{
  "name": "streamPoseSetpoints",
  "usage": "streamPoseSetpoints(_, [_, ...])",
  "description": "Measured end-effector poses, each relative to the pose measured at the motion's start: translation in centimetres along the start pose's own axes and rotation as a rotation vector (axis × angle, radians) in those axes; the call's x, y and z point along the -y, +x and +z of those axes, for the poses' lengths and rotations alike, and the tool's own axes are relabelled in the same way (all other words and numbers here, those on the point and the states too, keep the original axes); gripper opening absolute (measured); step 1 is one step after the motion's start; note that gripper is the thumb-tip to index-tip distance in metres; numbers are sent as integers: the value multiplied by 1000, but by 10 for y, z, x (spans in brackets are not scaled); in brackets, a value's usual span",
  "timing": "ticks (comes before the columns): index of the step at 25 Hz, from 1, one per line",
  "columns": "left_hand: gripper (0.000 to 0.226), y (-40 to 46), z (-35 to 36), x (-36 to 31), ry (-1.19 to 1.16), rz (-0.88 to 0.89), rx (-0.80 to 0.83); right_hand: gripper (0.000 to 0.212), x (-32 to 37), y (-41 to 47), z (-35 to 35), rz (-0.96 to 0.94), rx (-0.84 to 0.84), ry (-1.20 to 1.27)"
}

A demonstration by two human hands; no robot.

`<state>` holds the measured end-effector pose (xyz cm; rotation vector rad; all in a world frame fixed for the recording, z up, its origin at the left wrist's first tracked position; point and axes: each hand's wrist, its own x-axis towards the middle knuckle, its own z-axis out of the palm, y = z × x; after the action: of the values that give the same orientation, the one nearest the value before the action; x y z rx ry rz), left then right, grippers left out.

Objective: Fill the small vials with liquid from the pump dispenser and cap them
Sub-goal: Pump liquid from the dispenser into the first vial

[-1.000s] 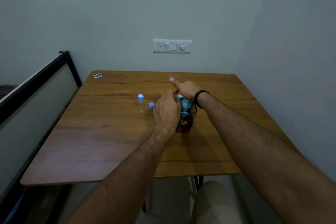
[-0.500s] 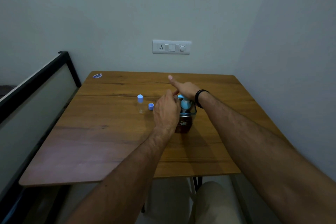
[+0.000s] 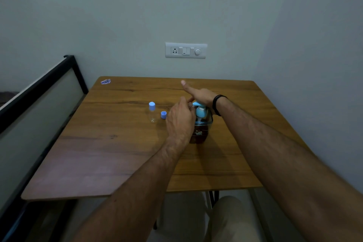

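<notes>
A pump dispenser (image 3: 200,131) with a light blue head and dark brown liquid stands mid-table. My right hand (image 3: 198,95) lies flat on the pump head, fingers straight and pointing left and away. My left hand (image 3: 179,121) is curled just left of the nozzle and grips a small clear vial (image 3: 191,105); only its rim shows by my fingertips. To the left stands a second clear vial (image 3: 152,113) with a blue cap on it. A loose blue cap (image 3: 163,114) lies between that vial and my left hand.
The wooden table (image 3: 117,153) sits in a wall corner, with a small blue wrapper (image 3: 105,81) at its far left corner. A black-framed panel (image 3: 39,92) runs along the left side. A switch plate (image 3: 186,50) is on the back wall.
Both hands stay at the pump dispenser; my right hand's fingers have shifted only slightly. The capped vial and the loose cap have not moved.
</notes>
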<state>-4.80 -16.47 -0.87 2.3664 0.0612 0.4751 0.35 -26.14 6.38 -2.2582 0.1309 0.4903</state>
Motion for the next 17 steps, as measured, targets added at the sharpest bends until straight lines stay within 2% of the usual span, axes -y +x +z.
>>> streamPoseSetpoints(2, [12,-1,-1,-1,16,4,-7,92,-1,0,1,-21,-22,-4])
streamPoseSetpoints(6, [11,1,1,0,15,8,-8,69,-3,4,6,-77,-124,-57])
streamPoseSetpoints(11, [11,0,1,-1,10,10,-24,98,2,-7,-1,-3,-3,10])
streamPoseSetpoints(17, [12,-1,0,-1,12,14,-10,75,0,-2,6,-76,-115,-67])
